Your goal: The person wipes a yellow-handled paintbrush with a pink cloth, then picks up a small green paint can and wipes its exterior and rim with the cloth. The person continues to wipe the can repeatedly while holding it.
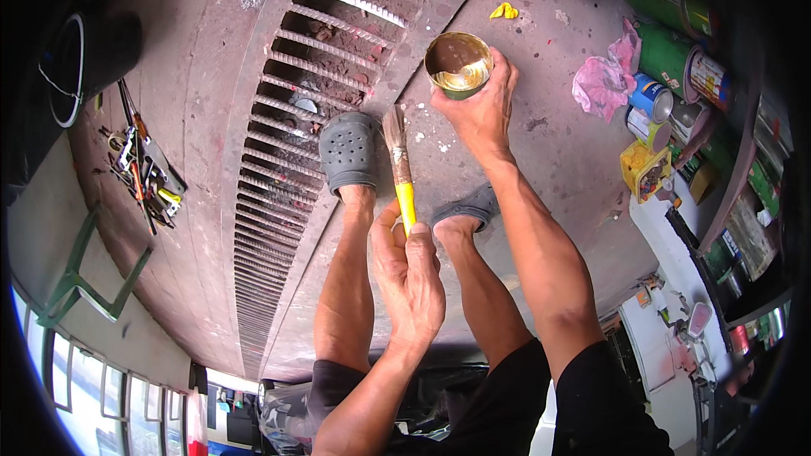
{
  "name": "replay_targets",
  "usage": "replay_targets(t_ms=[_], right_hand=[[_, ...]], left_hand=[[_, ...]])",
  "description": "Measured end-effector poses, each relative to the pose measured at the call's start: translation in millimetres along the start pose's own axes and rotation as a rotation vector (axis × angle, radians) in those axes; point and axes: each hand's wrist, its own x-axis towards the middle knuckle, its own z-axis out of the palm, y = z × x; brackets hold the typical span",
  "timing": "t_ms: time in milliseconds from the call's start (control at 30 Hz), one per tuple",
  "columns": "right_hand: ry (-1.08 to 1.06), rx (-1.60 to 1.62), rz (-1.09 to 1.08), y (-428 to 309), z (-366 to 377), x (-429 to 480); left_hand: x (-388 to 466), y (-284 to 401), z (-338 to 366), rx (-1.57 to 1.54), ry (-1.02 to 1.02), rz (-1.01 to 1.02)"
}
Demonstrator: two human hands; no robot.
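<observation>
My left hand (405, 272) grips a paintbrush (407, 209) by its yellow handle. The bristles point away from me and look brown and worn, with dried paint on the ferrule. Farther forward, my right hand (485, 111) is wrapped around an open metal can (459, 66). Its inside is coated brown, and a glossy yellowish patch shows on the near inner wall. The brush tip is apart from the can, below and to its left. Under my hands are my feet in grey clogs (348, 149) on the stained concrete floor (538, 158).
A rebar drain grate (285, 133) crosses the floor at left. Beyond it lie assorted hand tools (142, 164) and a black bucket (89, 69). At right are a pink cloth (602, 85), several paint cans (651, 98) and a yellow container (645, 168). A yellow scrap (504, 11) lies ahead.
</observation>
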Motion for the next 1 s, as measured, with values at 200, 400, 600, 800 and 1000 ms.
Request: replay_targets(t_ms=[200,400,600,800,1000], right_hand=[[-0.088,-0.07,-0.029,-22.7,23.8,34.6],[-0.14,0.006,-0.009,-43.9,37.1,69.0],[-0.009,0.085,0.035,-61.3,28.7,77.3],[0.082,0.068,0.158,-35.7,-36.2,90.4],[0.135,-0.022,0.144,4.2,-133.1,116.2]], left_hand=[[13.7,27.8,-21.4,-0.14,0.059,-0.084],[24.2,42.5,-32.9,-0.211,0.064,-0.103],[32.4,52.3,-39.6,-0.268,0.111,-0.125],[36.0,53.7,-43.7,-0.233,0.085,-0.102],[36.2,67.9,-37.2,-0.27,0.092,-0.193]])
